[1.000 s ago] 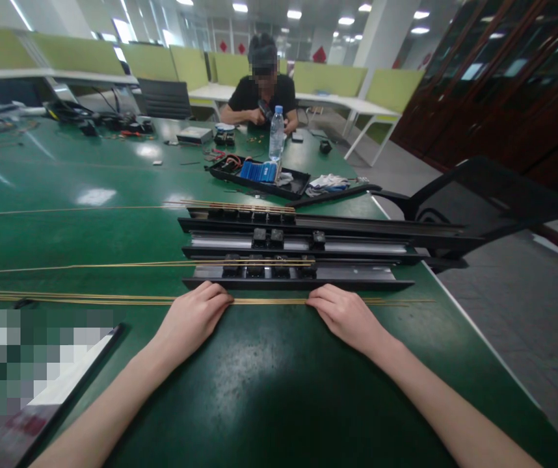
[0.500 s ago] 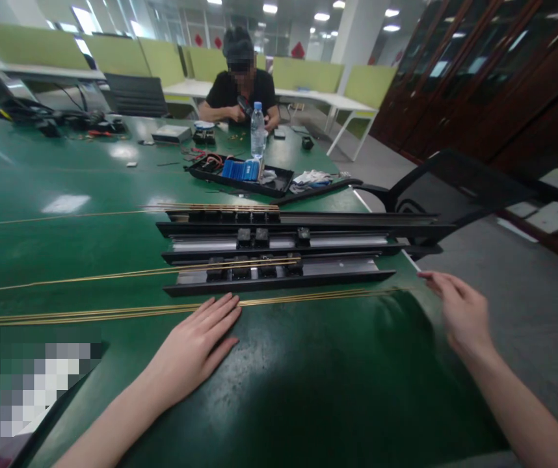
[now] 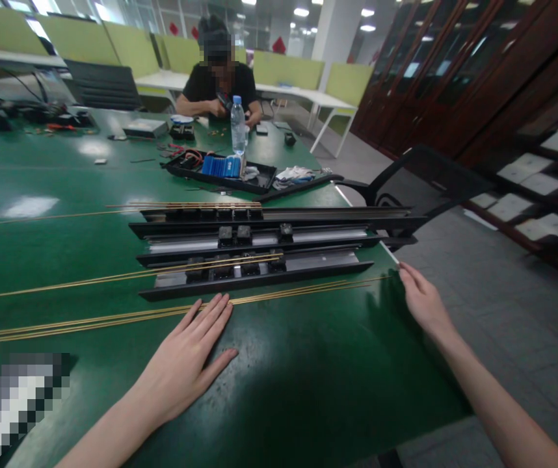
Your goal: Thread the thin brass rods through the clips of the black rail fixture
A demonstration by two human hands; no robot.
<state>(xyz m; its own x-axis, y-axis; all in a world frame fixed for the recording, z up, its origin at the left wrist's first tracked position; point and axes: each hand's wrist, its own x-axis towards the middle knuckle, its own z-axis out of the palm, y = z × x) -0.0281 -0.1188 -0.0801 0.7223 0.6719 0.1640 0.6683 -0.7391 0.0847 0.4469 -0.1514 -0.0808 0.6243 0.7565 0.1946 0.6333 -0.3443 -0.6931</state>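
Note:
Several thin gold-coloured rods (image 3: 127,316) lie in a loose bundle across the green table. My left hand (image 3: 191,351) lies flat near them, fingers stretched and fingertips on the bundle, thumb apart. At the table's right edge, my right hand (image 3: 425,299) is closed in a pinch. One rod runs toward its fingertips, but what sits between them is too small to make out. Just beyond the bundle lies a black channel strip (image 3: 259,284) with black blocks inside and more gold rods (image 3: 127,274) across it. Two similar black channels (image 3: 318,237) lie behind.
Farther back are a black tray (image 3: 264,185) with blue parts, a water bottle (image 3: 237,127) and crumpled gloves (image 3: 294,175). A co-worker (image 3: 218,84) sits across the table, holding something dark. A mesh chair (image 3: 430,182) stands close to the right edge.
The view has shifted, so the table objects appear farther left. My left hand stays flat on the rods, its thumb spread wider. My right hand keeps its pinch near the table edge.

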